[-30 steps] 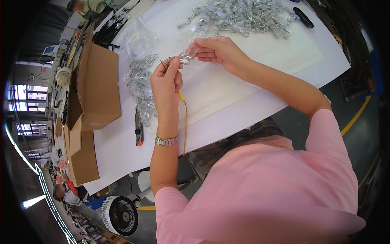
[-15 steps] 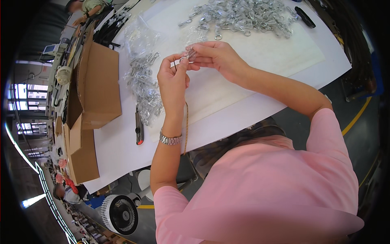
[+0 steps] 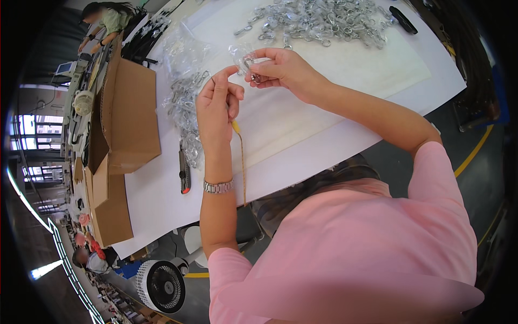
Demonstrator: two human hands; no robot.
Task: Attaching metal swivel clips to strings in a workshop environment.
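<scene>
My right hand (image 3: 286, 73) pinches a small silvery metal clasp (image 3: 254, 78) with a clear plastic bag (image 3: 237, 53) beside its fingertips. Just left of it, my left hand (image 3: 218, 100) is curled, its index finger reaching toward the bag. A yellow-ended thing (image 3: 236, 127) pokes out under the left palm, the rest hidden by the hand; a thin tan cord (image 3: 244, 167) runs from it to the table's near edge. Left of that hand lies a pile of metal clasps in clear bags (image 3: 186, 105). A larger heap of bagged clasps (image 3: 329, 21) lies at the far side.
An open cardboard box (image 3: 135, 113) stands on the white table (image 3: 156, 210) at the left. A utility knife (image 3: 184, 170) lies by the near-left pile, and a black tool (image 3: 403, 20) lies far right. A fan (image 3: 162, 286) stands below the table; a person (image 3: 110, 21) works at far left.
My hands have come apart: the left moved slightly left and nearer, the right stayed close with the clasp. The yellow end under my left palm now shows. The far person has shifted.
</scene>
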